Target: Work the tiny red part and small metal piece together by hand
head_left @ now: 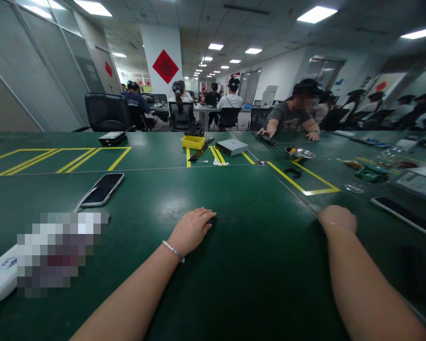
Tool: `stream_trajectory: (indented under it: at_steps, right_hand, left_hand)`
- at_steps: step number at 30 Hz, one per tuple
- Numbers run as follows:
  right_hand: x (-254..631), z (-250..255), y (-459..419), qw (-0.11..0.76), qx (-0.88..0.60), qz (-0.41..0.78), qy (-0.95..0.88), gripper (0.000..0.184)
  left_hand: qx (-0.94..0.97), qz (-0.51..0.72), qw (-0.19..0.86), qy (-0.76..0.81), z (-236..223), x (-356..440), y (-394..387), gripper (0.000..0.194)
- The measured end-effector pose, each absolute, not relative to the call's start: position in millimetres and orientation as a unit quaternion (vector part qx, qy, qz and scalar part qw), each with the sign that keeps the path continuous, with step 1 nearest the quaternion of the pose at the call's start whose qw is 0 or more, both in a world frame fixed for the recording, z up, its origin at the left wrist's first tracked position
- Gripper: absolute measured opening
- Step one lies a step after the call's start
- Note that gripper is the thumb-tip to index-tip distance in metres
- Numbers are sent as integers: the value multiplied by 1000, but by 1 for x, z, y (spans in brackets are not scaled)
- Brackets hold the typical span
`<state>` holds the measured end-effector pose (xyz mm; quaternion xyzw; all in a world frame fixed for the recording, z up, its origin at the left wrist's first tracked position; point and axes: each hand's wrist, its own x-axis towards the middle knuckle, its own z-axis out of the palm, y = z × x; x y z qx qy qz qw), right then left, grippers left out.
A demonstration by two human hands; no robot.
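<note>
On my feed from the head cam, the left hand (191,231) lies flat on the green bench mat (241,270), fingers loosely together, pinching nothing. The right hand (337,219) rests lightly curled on the mat, empty too. Closest to the left hand is a black smartphone (102,189), around 10 o'clock and not touching. A second phone (404,217) sits near 3 o'clock off the right hand — and a yellow bin (193,142) sits well out at 12.

One left hand (191,231), one right hand (337,219), one yellow bin (193,143), one steel bowl (300,153).
</note>
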<state>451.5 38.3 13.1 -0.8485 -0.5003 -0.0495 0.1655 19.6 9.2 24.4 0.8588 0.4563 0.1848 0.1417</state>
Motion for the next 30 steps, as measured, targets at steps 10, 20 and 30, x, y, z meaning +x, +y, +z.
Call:
stream_trajectory:
  at_steps: [10,20,30]
  right_hand:
    - [266,41,57,380,-654,294,-584,18]
    - [164,20,35,470,-392,676,-409,18]
    - [170,15,34,442,-343,720,-410,19]
  left_hand:
    - [813,292,184,469,23,20,10,21]
    - [681,415,351,490,7,11,26,24]
    - [688,416,360,473,14,12,22,28]
